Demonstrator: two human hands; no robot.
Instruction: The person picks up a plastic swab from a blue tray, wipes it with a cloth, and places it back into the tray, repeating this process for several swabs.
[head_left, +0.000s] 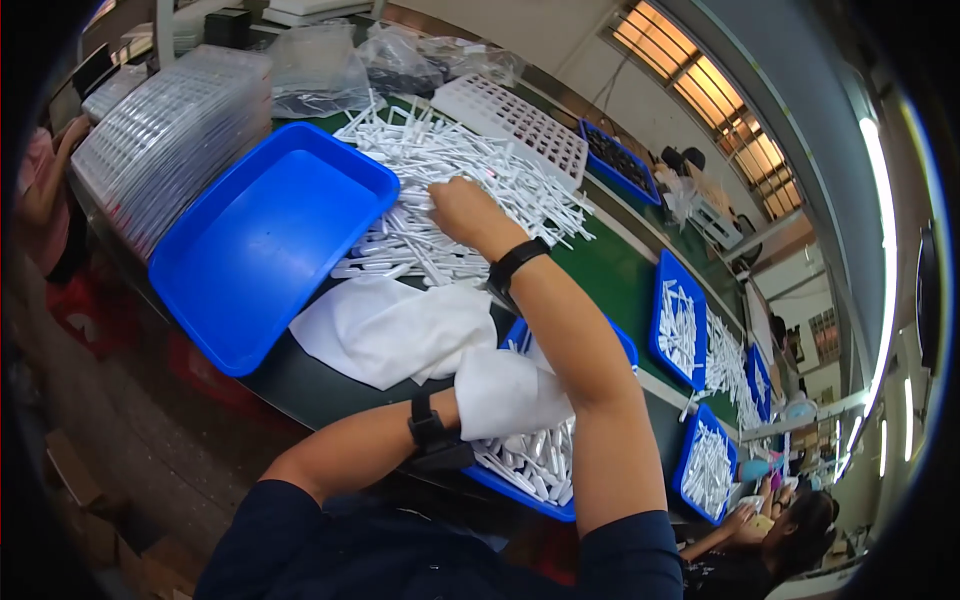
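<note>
My right hand reaches over a heap of slim white plastic sticks, its fingers curled closed at the heap's left side. Whatever they pinch is too small to make out. A white cloth covers my left hand, so its fingers are hidden; only the left wrist with its black band shows. The covered hand is over a blue tray of white plastic pieces, partly hidden by my right forearm. Another white cloth lies crumpled between the heap and my left hand.
A large blue tray with nothing in it stands left of the heap. Stacked clear trays rise beyond it. A white perforated rack lies behind the heap. More blue trays line the right side, where another person sits.
</note>
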